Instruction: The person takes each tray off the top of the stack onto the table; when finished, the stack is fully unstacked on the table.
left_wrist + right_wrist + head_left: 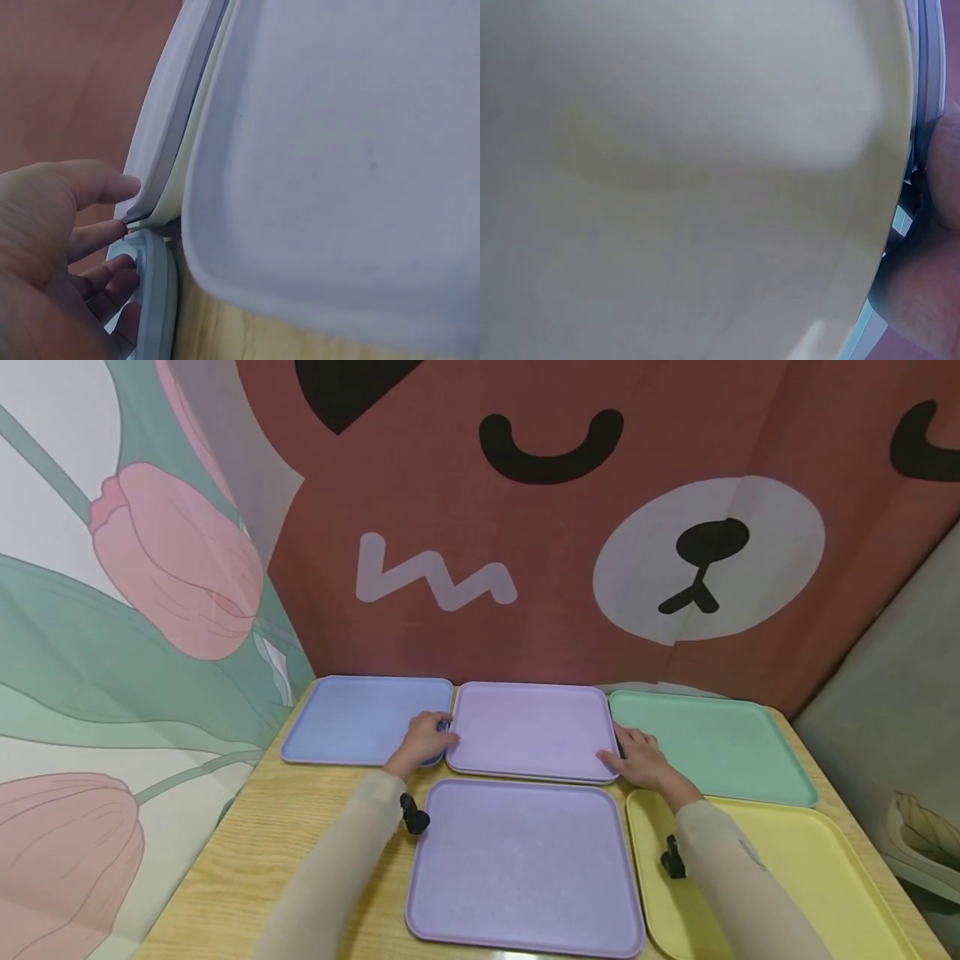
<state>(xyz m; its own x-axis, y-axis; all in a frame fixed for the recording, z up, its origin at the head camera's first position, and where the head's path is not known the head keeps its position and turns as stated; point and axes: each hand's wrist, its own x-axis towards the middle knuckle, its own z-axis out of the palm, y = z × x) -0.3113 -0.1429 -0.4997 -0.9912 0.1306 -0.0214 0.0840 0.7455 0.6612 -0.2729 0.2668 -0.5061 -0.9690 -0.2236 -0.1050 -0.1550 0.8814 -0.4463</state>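
At the back middle of the table lies a small purple tray (pixel 534 727), with another edge showing beneath its rim. My left hand (pixel 426 739) grips its left side, thumb on the rim; in the left wrist view the thumb and index finger (pixel 97 238) meet the corner of the stacked trays (pixel 161 150), a cream one underneath. On the opposite side, my right hand (pixel 639 758) holds the right edge with the thumb near the front corner. In the right wrist view that hand (pixel 926 292) is partly cut off by the frame.
A blue tray (pixel 360 718) sits left of the small purple one, a green tray (pixel 720 743) right. Nearer lie a large purple tray (pixel 525 868) and a yellow tray (pixel 810 860). A printed cloth (pixel 465 643) hangs behind the wooden table (pixel 300 827).
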